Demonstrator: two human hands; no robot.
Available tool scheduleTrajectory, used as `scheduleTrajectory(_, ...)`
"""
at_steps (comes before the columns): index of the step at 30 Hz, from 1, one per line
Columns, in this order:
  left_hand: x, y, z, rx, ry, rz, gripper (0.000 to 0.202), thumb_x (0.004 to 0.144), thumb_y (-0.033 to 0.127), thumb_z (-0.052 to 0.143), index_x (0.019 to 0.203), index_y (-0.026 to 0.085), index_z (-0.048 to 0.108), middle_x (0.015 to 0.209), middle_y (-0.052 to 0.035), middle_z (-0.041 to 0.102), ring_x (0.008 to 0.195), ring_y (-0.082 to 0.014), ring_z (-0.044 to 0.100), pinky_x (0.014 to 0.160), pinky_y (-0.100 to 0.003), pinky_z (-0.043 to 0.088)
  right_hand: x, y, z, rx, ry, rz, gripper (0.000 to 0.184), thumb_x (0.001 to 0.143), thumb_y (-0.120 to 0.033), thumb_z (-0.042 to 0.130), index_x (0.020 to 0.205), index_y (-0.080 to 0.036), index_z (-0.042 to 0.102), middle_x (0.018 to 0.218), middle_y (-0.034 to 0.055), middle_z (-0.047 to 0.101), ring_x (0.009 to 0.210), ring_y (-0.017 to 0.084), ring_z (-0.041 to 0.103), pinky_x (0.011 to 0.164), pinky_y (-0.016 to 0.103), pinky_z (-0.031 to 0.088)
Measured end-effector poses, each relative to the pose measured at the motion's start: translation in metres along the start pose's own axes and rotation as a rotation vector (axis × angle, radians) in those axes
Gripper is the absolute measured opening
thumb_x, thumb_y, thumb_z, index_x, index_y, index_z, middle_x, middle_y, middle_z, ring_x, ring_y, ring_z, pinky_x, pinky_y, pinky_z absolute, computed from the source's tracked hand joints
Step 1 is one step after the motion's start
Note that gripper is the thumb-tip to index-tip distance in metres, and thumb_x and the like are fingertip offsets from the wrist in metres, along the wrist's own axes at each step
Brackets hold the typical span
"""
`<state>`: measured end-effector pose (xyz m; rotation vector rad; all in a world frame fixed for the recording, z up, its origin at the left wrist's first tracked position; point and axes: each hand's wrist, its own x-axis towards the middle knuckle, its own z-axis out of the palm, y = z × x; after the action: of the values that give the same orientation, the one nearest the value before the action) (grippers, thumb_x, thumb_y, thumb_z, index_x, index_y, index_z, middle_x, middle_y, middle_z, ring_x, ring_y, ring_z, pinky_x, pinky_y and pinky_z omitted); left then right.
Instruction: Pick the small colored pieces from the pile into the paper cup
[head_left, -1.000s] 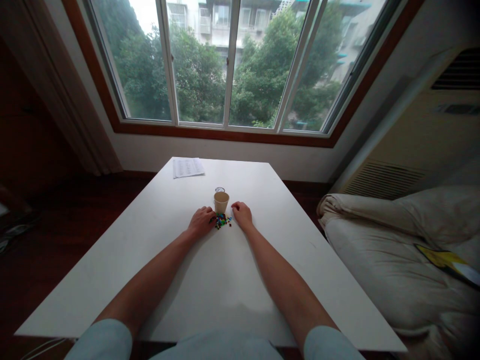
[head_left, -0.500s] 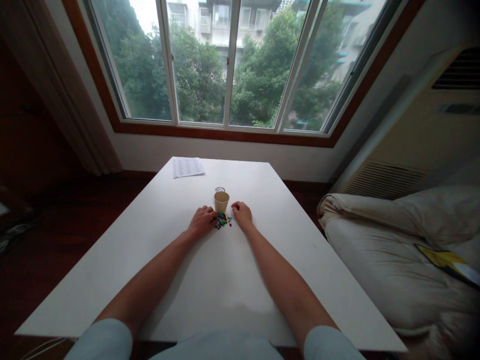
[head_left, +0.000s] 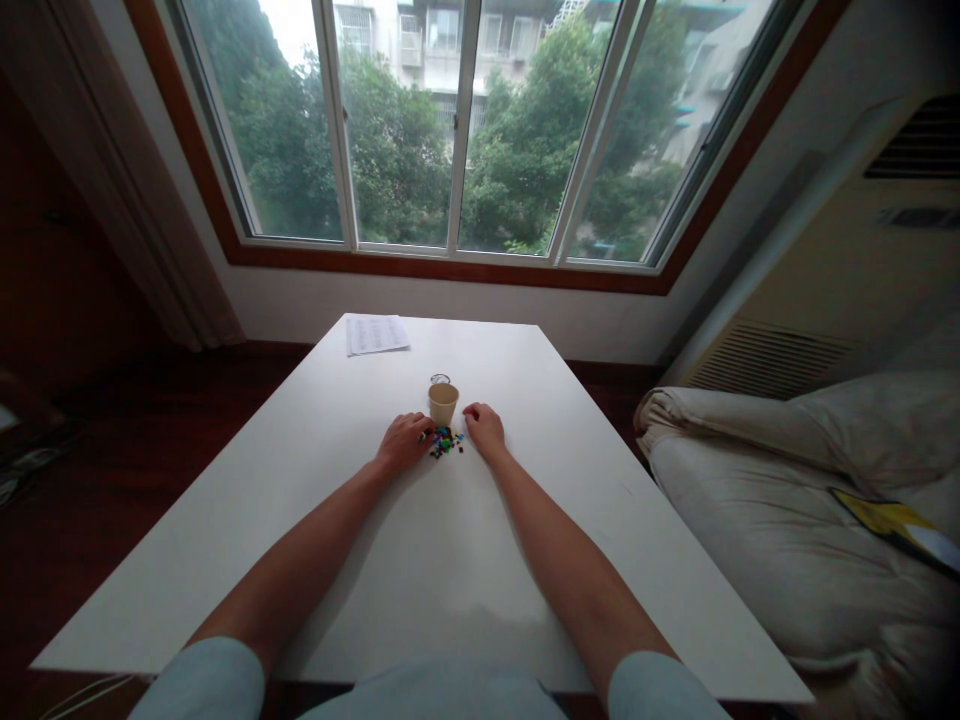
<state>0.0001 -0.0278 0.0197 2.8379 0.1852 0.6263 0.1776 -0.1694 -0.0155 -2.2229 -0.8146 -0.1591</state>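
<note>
A tan paper cup [head_left: 443,403] stands upright on the white table [head_left: 450,560]. Just in front of it lies a loose pile of tiny multicoloured pieces [head_left: 446,442], too small to identify exactly. My left hand [head_left: 405,440] rests at the pile's left edge, its fingers bent down and its fingertips close to the pieces. What it pinches, if anything, is too small to name. On the other side, my right hand [head_left: 486,430] lies beside the cup with its fingers curled together. Anything inside those fingers is hidden.
Behind the cup sits a small round, thin-rimmed object [head_left: 439,379]. Printed paper sheets [head_left: 377,335] lie at the far left of the table. A pale padded sofa [head_left: 735,500] stands to the right, and a wide window [head_left: 450,150] is beyond the table.
The fingers of my left hand have shifted very slightly at the edge of the pile. My right hand and the cup look unmoved.
</note>
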Motion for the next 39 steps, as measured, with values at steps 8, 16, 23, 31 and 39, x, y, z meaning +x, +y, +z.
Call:
scheduleTrajectory(8,0.0,0.003,-0.003,-0.048,0.063,-0.068,0.019,0.096,0.022,0.045,0.104,0.024,0.062,0.099,-0.0033,0.066,0.084,-0.0157,0.06,0.077,-0.028,0.044,0.001,0.0,0.0,-0.01,-0.012,0.001,0.02,0.086,-0.016,0.053,0.093,-0.02,0.071,0.095,0.0034,0.067,0.087,0.016,0.057,0.08,0.025,0.042)
scheduleTrajectory(16,-0.002,0.004,-0.003,-0.091,0.113,-0.083,0.027,0.103,0.034,0.034,0.103,0.024,0.059,0.099,-0.0031,0.062,0.08,-0.0139,0.059,0.071,-0.024,0.043,0.002,0.002,0.002,-0.001,-0.003,-0.007,0.019,0.086,-0.017,0.053,0.091,-0.021,0.071,0.094,0.0027,0.067,0.086,0.016,0.057,0.079,0.025,0.042)
scheduleTrajectory(23,-0.004,0.006,-0.008,-0.138,0.175,-0.072,0.028,0.103,0.033,0.036,0.106,0.024,0.062,0.104,-0.0043,0.064,0.08,-0.0122,0.061,0.071,-0.023,0.045,0.001,0.004,0.003,0.005,0.001,-0.013,0.019,0.086,-0.017,0.053,0.092,-0.021,0.071,0.094,0.0029,0.067,0.086,0.015,0.058,0.078,0.025,0.042)
scheduleTrajectory(31,-0.006,0.009,-0.015,-0.16,0.241,-0.002,0.035,0.1,0.029,0.041,0.131,0.025,0.056,0.136,-0.0079,0.057,0.102,-0.0156,0.063,0.082,-0.025,0.052,0.002,0.003,0.003,-0.001,0.006,-0.007,0.02,0.087,-0.017,0.053,0.092,-0.021,0.071,0.093,0.0032,0.067,0.086,0.016,0.058,0.079,0.025,0.042)
scheduleTrajectory(39,-0.002,0.015,-0.012,-0.082,0.156,0.059,0.065,0.094,0.027,0.051,0.155,0.026,0.027,0.159,-0.0087,0.032,0.129,-0.0249,0.054,0.089,-0.032,0.056,0.002,0.003,0.004,0.011,0.011,-0.015,0.02,0.087,-0.017,0.053,0.093,-0.021,0.072,0.093,0.0031,0.067,0.086,0.016,0.059,0.079,0.025,0.042)
